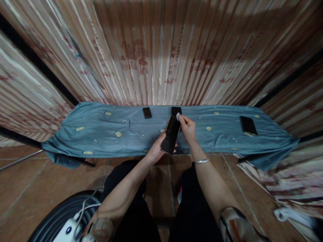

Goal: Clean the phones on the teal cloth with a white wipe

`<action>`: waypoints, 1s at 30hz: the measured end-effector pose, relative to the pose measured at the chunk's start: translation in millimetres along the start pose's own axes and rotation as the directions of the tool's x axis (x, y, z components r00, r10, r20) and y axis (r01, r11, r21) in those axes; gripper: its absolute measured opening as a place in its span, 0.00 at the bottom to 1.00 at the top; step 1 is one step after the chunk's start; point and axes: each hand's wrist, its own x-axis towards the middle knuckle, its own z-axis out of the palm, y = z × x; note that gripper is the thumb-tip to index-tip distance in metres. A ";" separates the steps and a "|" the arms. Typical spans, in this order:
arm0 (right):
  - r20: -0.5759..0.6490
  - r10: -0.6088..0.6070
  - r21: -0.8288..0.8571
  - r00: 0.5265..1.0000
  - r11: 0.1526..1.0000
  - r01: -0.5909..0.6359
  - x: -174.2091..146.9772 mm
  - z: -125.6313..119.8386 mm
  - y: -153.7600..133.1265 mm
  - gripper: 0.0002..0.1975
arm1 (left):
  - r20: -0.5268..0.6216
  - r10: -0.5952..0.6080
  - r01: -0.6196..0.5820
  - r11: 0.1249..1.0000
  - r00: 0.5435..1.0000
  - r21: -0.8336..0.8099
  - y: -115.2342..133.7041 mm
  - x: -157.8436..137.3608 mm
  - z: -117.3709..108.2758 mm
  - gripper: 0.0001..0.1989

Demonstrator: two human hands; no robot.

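So the left hand [156, 150] has a black slab [170, 135], looks like a phone, wrapped up pretty snugly: thumb along its left edge, fingers curled underneath with a couple of tips poking out on the right. The slab's up over the near-middle part of a bluish-green cloth [131, 126], tilted so its far end leans right.

Right hand [188, 128] is in a tight pinch, thumb and index finger closed on a small crumpled white scrap [178, 116] at the slab's far right corner. Can't tell if the scrap is actually touching the slab. Silver bracelet [201, 161] on that wrist btw.

Just past the held slab there's a dark rectangle [176, 110] lying on the cloth, partly covered in this view. 2 more dark pieces are lying out: a pixelated patch [147, 113] left of that, and a shiny black device [248, 125] way over on the right.

As for writing, the pleated curtain [156, 50] has reddish prints and columns of what look like characters, too blurry to read. Lower left, a white power strip [67, 231] sits by a black ribbed round thing [47, 220].
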 end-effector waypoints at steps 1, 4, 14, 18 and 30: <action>-0.009 -0.038 -0.023 0.999 0.999 0.038 0.6 -0.8 -0.5 0.22 | -0.012 0.007 -0.006 1.000 1.000 0.015 -0.1 0.9 -0.2 0.18; 0.024 -0.155 -0.104 0.988 0.982 0.156 0.0 -1.8 -3.1 0.19 | -0.030 0.027 -0.025 0.998 0.999 0.056 -0.3 2.6 -0.2 0.18; 0.388 -0.298 -0.251 0.872 0.877 0.411 -16.6 3.9 -9.0 0.25 | -0.004 0.101 -0.099 0.979 0.995 0.178 -1.5 3.4 -5.3 0.25; 0.411 -0.317 -0.245 0.855 0.865 0.438 -21.9 4.4 -11.5 0.27 | -0.007 0.124 -0.121 0.974 0.992 0.191 -1.7 4.6 -8.7 0.27; 0.544 -0.348 -0.168 0.764 0.846 0.505 -51.3 18.6 -31.5 0.33 | -0.073 0.184 -0.182 0.983 0.980 0.030 3.7 11.4 -13.7 0.21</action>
